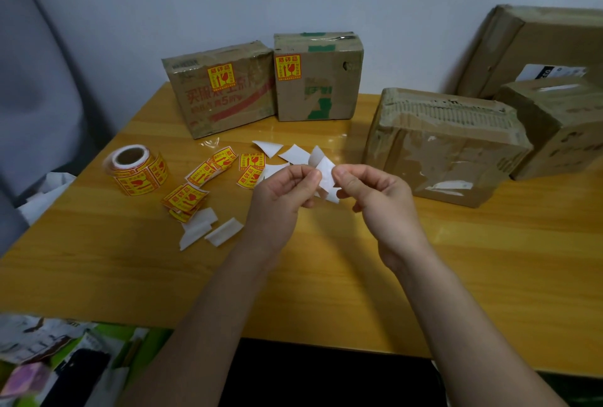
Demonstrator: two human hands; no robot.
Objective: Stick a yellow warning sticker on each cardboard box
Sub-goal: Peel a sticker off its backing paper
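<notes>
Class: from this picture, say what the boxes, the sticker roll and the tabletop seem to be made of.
Nearest box: brown corrugated cardboard, with flutes exposed along its torn top and glossy clear tape. Sticker roll: printed yellow paper labels, slightly shiny, wound on a brown core, probably cardboard. Tabletop: wood-grain pattern with a glossy sheen, wood or laminate.

Single head-worn wide-angle view, looking forward and down from close above the near edge of a wooden table. Forearms entering from the bottom of the frame; wall across the top; edges bowed by the lens.
</notes>
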